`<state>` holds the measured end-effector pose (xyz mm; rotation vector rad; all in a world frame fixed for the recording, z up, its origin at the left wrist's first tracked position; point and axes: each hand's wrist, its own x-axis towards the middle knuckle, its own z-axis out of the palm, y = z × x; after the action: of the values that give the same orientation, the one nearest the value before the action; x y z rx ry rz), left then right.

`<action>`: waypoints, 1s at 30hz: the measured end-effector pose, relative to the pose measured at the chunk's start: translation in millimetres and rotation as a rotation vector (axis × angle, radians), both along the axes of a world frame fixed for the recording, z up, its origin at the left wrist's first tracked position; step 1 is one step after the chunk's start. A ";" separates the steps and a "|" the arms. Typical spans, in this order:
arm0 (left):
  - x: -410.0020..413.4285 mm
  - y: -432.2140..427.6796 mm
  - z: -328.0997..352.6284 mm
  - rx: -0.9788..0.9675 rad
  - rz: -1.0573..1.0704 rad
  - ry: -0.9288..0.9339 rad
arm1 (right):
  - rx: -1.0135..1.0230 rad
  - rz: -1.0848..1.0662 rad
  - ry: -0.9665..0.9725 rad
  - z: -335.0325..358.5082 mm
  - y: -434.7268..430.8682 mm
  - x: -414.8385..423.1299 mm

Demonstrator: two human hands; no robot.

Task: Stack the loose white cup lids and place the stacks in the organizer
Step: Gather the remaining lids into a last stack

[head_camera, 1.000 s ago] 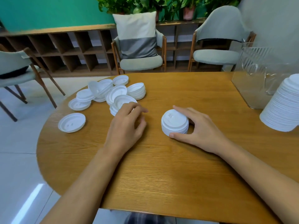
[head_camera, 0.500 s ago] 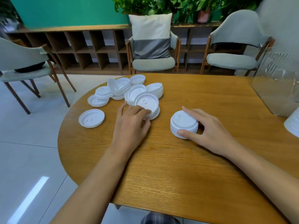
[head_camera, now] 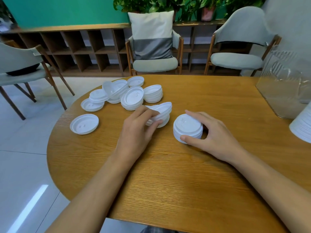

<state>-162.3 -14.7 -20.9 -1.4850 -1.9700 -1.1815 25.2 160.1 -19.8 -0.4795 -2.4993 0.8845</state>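
White thin-plastic lids (head_camera: 133, 98) lie heaped near the far left edge of the wooden counter (head_camera: 185, 182), several already nested; one single lid (head_camera: 84, 123) sits apart at the left edge. The left hand (head_camera: 138, 132) pinches a tilted bundle (head_camera: 161, 110) of a few lids by its rim, fingers (head_camera: 148, 111) above, thumb below. The right hand (head_camera: 217, 138) curls fingers and thumb round a short stack (head_camera: 187, 127) standing mid-counter. Such lids are probably light, springy and slick: hold across the rim from opposite sides, since pressure on the dome may buckle it and a tipped stack may slide apart. The clear organizer (head_camera: 282, 91) stands at the far right edge; a tall stack (head_camera: 303, 128) beside it, at the right edge, could be knocked on the way.
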 end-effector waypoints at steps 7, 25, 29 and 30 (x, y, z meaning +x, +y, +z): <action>22.0 8.1 16.0 0.065 -0.047 -0.317 | -0.010 -0.040 0.011 -1.5 2.3 6.2; 53.1 57.0 22.8 -0.023 -0.163 -0.688 | -0.048 -0.050 0.024 2.6 17.6 23.1; 51.6 50.8 18.6 -0.082 -0.133 -0.529 | -0.020 -0.048 0.018 0.6 18.9 21.9; 50.8 50.3 16.9 -0.108 -0.126 -0.505 | -0.014 -0.053 0.019 -0.3 19.3 21.7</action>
<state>-111.5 35.5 -4.0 -1.4868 -2.3166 -1.6583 46.9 179.3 -20.1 -0.5366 -2.4528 0.8828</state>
